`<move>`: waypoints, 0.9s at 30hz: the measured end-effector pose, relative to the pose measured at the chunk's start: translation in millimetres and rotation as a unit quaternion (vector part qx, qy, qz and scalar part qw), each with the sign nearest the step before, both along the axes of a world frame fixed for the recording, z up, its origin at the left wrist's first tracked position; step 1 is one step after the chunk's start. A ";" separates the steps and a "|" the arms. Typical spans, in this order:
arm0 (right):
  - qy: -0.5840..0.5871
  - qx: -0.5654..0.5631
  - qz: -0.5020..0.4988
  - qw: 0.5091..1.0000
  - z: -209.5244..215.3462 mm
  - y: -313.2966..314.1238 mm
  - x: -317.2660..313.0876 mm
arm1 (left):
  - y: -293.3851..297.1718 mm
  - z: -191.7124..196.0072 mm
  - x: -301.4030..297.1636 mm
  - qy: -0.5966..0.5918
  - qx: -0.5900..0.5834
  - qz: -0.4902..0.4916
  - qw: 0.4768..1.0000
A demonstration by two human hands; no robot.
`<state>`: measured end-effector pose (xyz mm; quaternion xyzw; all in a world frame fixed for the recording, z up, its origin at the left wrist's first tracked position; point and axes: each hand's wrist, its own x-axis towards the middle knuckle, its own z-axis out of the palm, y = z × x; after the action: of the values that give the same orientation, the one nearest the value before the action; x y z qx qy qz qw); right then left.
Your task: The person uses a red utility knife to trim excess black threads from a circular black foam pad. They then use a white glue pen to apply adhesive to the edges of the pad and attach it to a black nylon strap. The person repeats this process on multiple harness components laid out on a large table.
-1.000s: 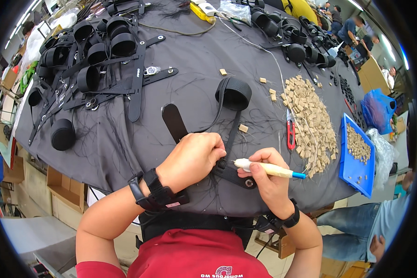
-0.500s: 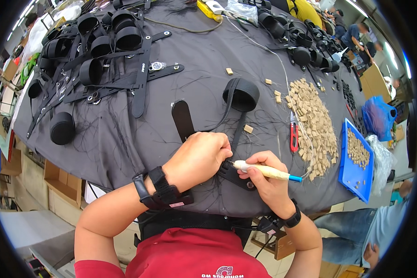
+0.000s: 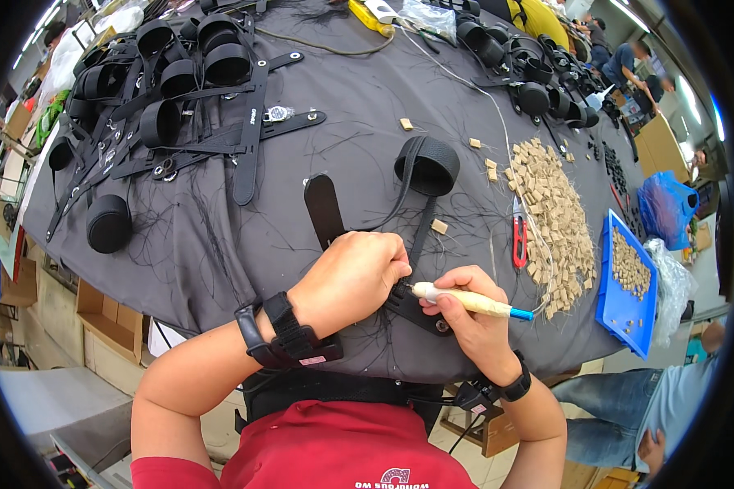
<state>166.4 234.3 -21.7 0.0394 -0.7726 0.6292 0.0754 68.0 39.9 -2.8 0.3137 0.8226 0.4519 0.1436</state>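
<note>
Snips with red handles (image 3: 518, 222) lie right of centre, beside a heap of small tan blocks (image 3: 550, 232), on the grey cloth-covered desk (image 3: 351, 102). At lower centre, the right hand (image 3: 481, 336) curls closely round a slim cream-coloured tool with a blue end (image 3: 488, 305), its tip at a flat black strap (image 3: 414, 308). The left hand (image 3: 357, 273), thumb and fingers drawn together, covers part of that strap; what it pinches cannot be told.

R hand (image 3: 479, 330) grips a cream, blue-ended pen-type tool (image 3: 485, 304), tip by a blk strap (image 3: 412, 308); L hand (image 3: 355, 269) pinched at R's 10 o'clock! From view ctr: tan blocks (image 3: 550, 232) heaped at 3 o'clock, blue tray (image 3: 616, 306) just past, blk cuffs (image 3: 148, 126) massed at 10.
</note>
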 end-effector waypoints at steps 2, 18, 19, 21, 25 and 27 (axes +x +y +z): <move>-0.001 -0.002 -0.001 1.000 0.0 -0.1 0.0 | -0.2 0.1 0.2 -0.002 0.002 0.001 1.000; -0.047 -0.126 0.008 0.991 5.0 1.3 1.7 | -12.2 8.2 12.3 0.096 -0.018 -0.016 0.995; -0.048 -0.122 0.013 0.991 4.5 2.0 1.6 | -13.2 13.5 15.4 0.086 -0.052 -0.023 0.995; -0.047 -0.127 0.015 0.991 4.6 1.9 1.3 | -13.9 13.7 20.1 0.118 -0.075 -0.024 0.990; -0.057 -0.145 0.010 0.988 6.8 0.9 0.6 | -13.0 13.2 22.1 0.167 -0.107 -0.034 0.980; -0.058 -0.142 0.010 0.988 6.2 1.2 0.9 | -11.9 11.7 21.2 0.173 -0.120 -0.038 0.977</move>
<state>167.3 235.5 -15.5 -0.0005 -0.6780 0.7344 0.0292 89.2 28.0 8.8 0.3987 0.8707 0.2833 0.0523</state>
